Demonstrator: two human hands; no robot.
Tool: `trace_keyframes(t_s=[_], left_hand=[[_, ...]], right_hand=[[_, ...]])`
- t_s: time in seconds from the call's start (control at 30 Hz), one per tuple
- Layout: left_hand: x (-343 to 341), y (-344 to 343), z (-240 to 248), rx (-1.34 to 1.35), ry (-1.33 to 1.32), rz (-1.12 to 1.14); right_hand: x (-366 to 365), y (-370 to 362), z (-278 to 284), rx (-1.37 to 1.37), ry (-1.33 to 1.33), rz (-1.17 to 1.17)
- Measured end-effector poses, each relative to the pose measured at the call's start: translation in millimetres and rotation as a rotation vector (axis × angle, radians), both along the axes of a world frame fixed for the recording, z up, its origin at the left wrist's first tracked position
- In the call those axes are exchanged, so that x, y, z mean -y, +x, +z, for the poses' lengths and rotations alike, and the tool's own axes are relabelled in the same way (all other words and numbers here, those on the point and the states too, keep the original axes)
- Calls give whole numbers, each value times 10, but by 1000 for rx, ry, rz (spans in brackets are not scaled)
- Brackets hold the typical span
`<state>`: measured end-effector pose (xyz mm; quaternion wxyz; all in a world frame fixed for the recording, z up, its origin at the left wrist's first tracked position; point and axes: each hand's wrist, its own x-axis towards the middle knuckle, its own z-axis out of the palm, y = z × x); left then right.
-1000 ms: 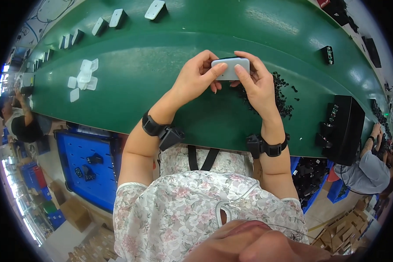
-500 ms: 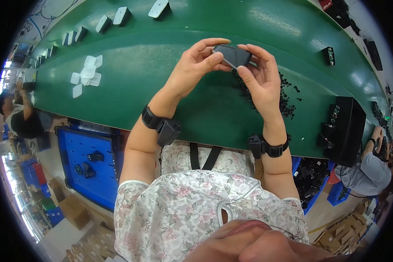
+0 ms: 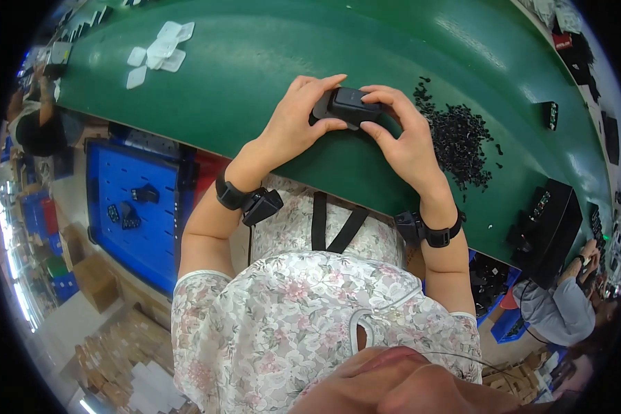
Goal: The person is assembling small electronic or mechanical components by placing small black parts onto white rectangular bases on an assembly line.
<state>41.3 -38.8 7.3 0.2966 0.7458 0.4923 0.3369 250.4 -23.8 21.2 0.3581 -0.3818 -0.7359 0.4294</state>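
1. Black rounded device [image 3: 357, 105]: held between both hands, over the green table [image 3: 255, 76], near the table's front edge. Top face up; a flatter dark part shows at its left end. Can't tell whether its underside touches the table.
2. Left hand [image 3: 300, 114]: grasping the device's left end. Fingers bent around the far side, thumb along the near side.
3. Right hand [image 3: 408, 134]: at the device's right end, fingers curved. Forefinger reaches onto the top at the far right; thumb tip sits by the near edge. Can't tell how firmly it presses.
4. Small black parts [image 3: 462, 141]: loose heap on the table, just right of the right hand, a few strays around it.
5. Whitish thin pieces [image 3: 164, 52]: overlapping cluster on the table, far left, well apart from the hands.
6. Dark block with a green circuit board [image 3: 550, 116]: on the table, right of the heap.
7. Black box [image 3: 559, 231]: right end of the table, more dark parts beside it.
8. Blue tray [image 3: 138, 221]: below the table on the left; dark pieces [image 3: 143, 194] lie in it.
9. Black wristbands [image 3: 438, 234] with boxy modules on both forearms.
10. Co-worker in grey [image 3: 562, 310]: seated far right, hands at the table.
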Motion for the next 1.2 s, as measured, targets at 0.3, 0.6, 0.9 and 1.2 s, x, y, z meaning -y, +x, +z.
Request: trace_keyframes(t_s=[0.3, 0.6, 0.9, 1.2], left_hand=[[141, -35, -115, -133, 268, 59], [187, -86, -177, -75, 287, 106], [189, -89, -205, -31, 275, 119], [175, -86, -209, -16, 292, 110]], right_hand=[[-136, -10, -130, 289, 354, -252], [-23, -237, -30, 466, 720, -134], [-54, -365, -85, 640, 760, -79], [-49, -381, -22, 751, 801, -20]])
